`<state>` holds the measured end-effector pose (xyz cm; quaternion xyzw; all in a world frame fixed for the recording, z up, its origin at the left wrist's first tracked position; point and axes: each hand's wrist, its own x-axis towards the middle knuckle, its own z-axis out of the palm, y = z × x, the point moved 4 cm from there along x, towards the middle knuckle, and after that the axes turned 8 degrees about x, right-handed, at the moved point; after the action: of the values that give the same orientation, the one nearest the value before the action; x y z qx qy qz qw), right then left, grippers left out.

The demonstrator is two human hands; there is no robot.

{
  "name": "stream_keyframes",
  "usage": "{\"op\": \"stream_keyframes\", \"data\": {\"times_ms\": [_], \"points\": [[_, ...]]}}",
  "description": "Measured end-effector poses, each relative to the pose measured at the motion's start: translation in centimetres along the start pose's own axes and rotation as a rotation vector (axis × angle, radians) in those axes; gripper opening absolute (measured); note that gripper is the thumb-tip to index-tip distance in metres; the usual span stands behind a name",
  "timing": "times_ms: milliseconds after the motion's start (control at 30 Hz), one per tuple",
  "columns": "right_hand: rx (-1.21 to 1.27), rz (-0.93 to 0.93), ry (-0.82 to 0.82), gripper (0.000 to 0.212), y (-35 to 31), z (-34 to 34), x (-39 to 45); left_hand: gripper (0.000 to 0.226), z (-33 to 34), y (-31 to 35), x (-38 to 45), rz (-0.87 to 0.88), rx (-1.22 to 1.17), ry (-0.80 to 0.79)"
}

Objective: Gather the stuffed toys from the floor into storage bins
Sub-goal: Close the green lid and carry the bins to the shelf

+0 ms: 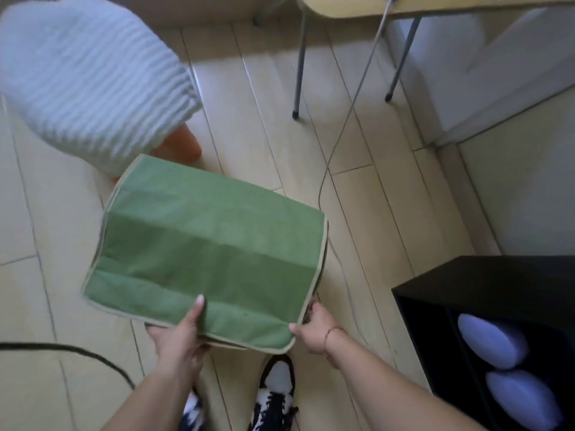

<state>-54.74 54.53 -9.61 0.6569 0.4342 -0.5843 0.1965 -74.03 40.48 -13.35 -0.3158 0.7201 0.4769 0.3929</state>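
— Gripping what?

— Head view: both hands hold a green fabric storage bin (pixel 211 244) at centre. The left hand (pixel 180 334), at six o'clock, curls under its near edge, thumb lying straight on top. The right hand (pixel 314 328), at five o'clock, pinches the near corner.

— Anything unclear?

— A blurred, striped blue stuffed toy (pixel 90 76) fills ten o'clock, cut off, orange part behind. The bin's inside is hidden.

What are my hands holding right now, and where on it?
Both hands grip the flat green fabric storage bin with beige trim by its near edge: left hand with thumb on top, right hand at the near right corner.
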Motion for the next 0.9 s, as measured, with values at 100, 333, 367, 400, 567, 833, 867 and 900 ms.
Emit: {"op": "stream_keyframes", "data": {"times_ms": [100, 333, 367, 400, 567, 833, 867, 900], "points": [[-0.36, 0.057, 0.006, 0.076, -4.9, -6.6, 2.2, 0.065, 1.0, 1.8, 1.7, 0.116, 0.111, 0.066], [0.249, -0.456, 0.318, 0.081, -21.1, -14.2, 7.5, 0.064, 1.3, 4.9, 5.5, 0.278, 0.185, 0.005], [0.215, -0.451, 0.285, 0.059, -21.7, -13.8, 8.1, 0.057, 1.3, 5.0, 5.9, 0.275, 0.177, -0.01], [0.159, -0.413, 0.277, 0.037, -21.3, -13.5, 8.8, 0.051, 1.4, 5.2, 6.0, 0.262, 0.169, -0.031], [0.086, -0.217, 0.262, 0.029, -12.2, -13.5, 9.0, 0.058, 2.5, 6.1, 6.4, 0.256, 0.199, -0.161], [0.149, -0.421, 0.429, 0.04, -2.9, -16.3, -6.4, 0.043, 9.5, 7.2, 4.2, 0.385, 0.445, -0.279], [0.063, -0.416, 0.371, 0.042, -3.5, -17.5, -6.8, 0.042, 11.1, 7.0, 3.8, 0.404, 0.48, -0.303], [0.005, -0.41, 0.308, 0.039, -0.9, -18.8, -10.4, 0.044, 13.0, 6.9, 3.2, 0.416, 0.504, -0.338]]}}
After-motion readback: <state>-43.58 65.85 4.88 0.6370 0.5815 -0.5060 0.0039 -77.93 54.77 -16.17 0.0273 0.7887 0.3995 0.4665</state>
